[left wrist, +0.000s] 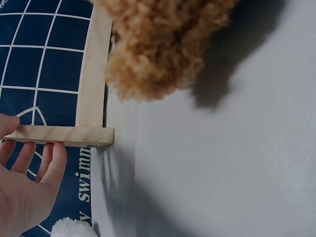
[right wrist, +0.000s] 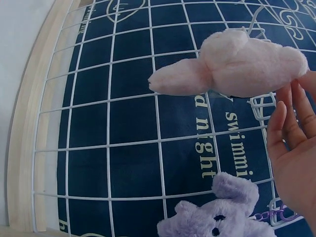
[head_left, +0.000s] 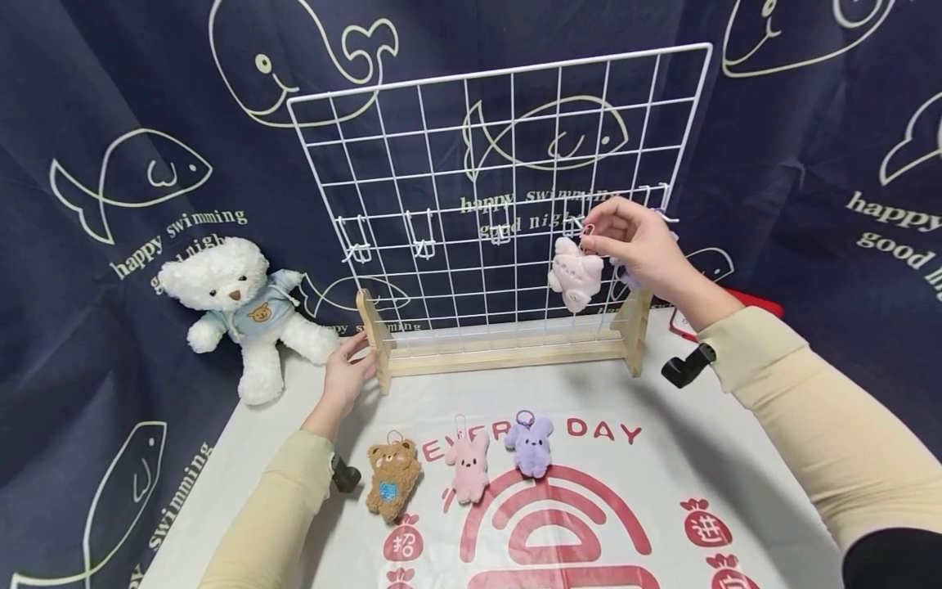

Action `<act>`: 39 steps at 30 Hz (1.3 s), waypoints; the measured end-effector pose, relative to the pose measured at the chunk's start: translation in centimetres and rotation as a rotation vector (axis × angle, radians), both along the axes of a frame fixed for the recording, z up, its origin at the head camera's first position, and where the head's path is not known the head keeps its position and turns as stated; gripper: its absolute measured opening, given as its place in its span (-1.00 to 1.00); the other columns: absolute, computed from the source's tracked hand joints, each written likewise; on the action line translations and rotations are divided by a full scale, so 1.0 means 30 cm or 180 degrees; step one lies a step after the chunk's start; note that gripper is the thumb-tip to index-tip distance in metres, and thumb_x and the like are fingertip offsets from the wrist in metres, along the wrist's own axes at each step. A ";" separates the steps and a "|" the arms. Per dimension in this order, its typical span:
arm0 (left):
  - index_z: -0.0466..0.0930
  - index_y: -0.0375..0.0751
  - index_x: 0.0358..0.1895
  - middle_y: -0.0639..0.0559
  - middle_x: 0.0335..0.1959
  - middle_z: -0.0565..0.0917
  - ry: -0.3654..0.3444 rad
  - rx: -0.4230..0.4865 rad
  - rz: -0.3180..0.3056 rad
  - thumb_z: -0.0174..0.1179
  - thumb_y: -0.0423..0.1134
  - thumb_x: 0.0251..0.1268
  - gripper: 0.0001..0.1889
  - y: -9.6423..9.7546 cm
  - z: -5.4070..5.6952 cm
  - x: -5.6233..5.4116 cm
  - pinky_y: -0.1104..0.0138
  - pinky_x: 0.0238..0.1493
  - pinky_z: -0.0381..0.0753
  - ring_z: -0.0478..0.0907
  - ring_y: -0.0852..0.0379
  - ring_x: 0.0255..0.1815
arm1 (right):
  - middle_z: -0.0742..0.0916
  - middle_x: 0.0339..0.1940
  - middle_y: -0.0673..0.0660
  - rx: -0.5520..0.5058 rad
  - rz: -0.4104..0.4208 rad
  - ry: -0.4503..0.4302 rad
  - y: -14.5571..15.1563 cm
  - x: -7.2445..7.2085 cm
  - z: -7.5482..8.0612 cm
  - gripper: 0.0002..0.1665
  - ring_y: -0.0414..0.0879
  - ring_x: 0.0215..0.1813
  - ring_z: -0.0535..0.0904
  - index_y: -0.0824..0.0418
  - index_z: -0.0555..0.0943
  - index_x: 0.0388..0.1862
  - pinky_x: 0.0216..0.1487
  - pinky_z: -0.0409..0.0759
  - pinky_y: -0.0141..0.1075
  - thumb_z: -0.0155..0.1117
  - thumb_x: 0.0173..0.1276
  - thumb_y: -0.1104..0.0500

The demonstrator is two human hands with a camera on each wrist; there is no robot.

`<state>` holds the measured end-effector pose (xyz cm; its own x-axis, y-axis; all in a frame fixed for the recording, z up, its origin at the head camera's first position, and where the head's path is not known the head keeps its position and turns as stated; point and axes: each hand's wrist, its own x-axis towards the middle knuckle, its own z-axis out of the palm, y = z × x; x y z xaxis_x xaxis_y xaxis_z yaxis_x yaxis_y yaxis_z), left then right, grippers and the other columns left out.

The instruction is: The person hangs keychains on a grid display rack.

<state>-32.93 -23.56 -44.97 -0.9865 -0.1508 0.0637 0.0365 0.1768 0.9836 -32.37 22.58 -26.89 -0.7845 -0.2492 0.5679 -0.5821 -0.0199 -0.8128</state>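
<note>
My right hand (head_left: 639, 249) pinches the ring at the top of a pale pink plush keychain (head_left: 576, 274), holding it in front of a white wire grid rack (head_left: 441, 176). In the right wrist view, the pink plush (right wrist: 237, 66) lies across the grid beside my fingertips. A purple plush keychain (right wrist: 217, 215) hangs from the rack by its chain, mostly behind my right hand in the head view. My left hand (head_left: 349, 378) grips the rack's left wooden foot (head_left: 377, 343), thumb on one side and fingers on the other.
On the white tabletop lie a brown bear keychain (head_left: 393, 478), a pink rabbit keychain (head_left: 468, 466) and a purple plush keychain (head_left: 531, 446). Several white hooks (head_left: 423, 237) sit along the grid. A white teddy bear (head_left: 246, 315) sits at the left; a red-edged object (head_left: 758, 304) lies behind my right wrist.
</note>
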 end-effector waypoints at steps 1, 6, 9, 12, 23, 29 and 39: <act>0.33 -0.29 0.51 -0.31 0.39 0.46 0.0004 0.0001 -0.0003 0.20 -0.42 0.47 -0.42 0.000 -0.001 -0.001 0.48 -0.08 0.71 0.51 -0.26 0.23 | 0.74 -0.34 0.04 -0.0002 -0.0023 0.0001 -0.001 0.000 0.001 -0.80 -0.20 -0.32 0.64 0.36 0.64 -0.13 -0.31 0.62 -0.49 0.32 0.33 0.54; 0.34 -0.30 0.50 -0.31 0.38 0.47 0.0040 -0.0019 -0.0003 0.21 -0.41 0.47 -0.43 -0.001 -0.003 -0.003 0.51 -0.11 0.70 0.52 -0.19 0.18 | 0.73 -0.37 0.04 -0.0020 -0.0058 -0.0018 -0.002 -0.004 0.003 -0.79 -0.20 -0.33 0.64 0.35 0.66 -0.12 -0.33 0.61 -0.50 0.33 0.32 0.54; 0.35 -0.30 0.50 -0.31 0.38 0.47 0.0032 -0.0021 -0.0003 0.21 -0.40 0.47 -0.43 0.000 -0.002 -0.003 0.50 -0.09 0.70 0.52 -0.22 0.21 | 0.74 -0.36 0.02 0.0013 -0.0063 -0.0070 0.001 -0.014 -0.003 -0.77 -0.21 -0.32 0.65 0.34 0.65 -0.10 -0.29 0.62 -0.50 0.32 0.33 0.55; 0.34 -0.29 0.51 -0.30 0.39 0.46 0.0005 -0.0004 -0.0009 0.21 -0.41 0.47 -0.43 0.001 -0.002 -0.001 0.48 -0.07 0.71 0.50 -0.26 0.24 | 0.75 -0.36 -0.01 0.0122 -0.0145 -0.0135 0.002 -0.026 -0.010 -0.77 -0.23 -0.32 0.64 0.33 0.62 -0.08 -0.36 0.57 -0.51 0.32 0.34 0.53; 0.35 -0.30 0.50 -0.31 0.37 0.47 0.0056 0.0013 -0.0020 0.20 -0.42 0.47 -0.43 0.001 -0.008 0.002 0.50 -0.10 0.70 0.55 -0.16 0.15 | 0.76 -0.39 -0.06 0.0492 -0.0565 -0.0133 -0.016 -0.040 0.003 -0.79 -0.26 -0.33 0.65 0.32 0.57 -0.12 -0.31 0.62 -0.54 0.34 0.34 0.50; 0.36 -0.29 0.49 -0.29 0.36 0.48 0.0057 0.0054 -0.0019 0.20 -0.43 0.46 -0.44 0.002 -0.008 0.001 0.49 -0.11 0.71 0.54 -0.19 0.16 | 0.74 -0.44 -0.11 0.0592 -0.0913 -0.0004 -0.033 -0.046 0.009 -0.79 -0.27 -0.43 0.60 0.36 0.56 -0.17 -0.36 0.58 -0.56 0.41 0.30 0.48; 0.35 -0.31 0.49 -0.33 0.37 0.47 0.0062 0.0028 -0.0002 0.20 -0.42 0.46 -0.43 -0.002 -0.009 -0.003 0.47 -0.10 0.71 0.53 -0.21 0.18 | 0.74 -0.45 -0.06 0.1022 -0.1554 0.0339 -0.045 -0.054 0.009 -0.78 -0.33 -0.45 0.56 0.38 0.58 -0.18 -0.44 0.49 -0.59 0.47 0.30 0.37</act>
<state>-33.01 -23.63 -45.25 -0.9852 -0.1508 0.0815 0.0556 0.1682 0.9842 -33.98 21.23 -26.63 -0.7944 -0.0461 0.6057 -0.5408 0.5078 -0.6706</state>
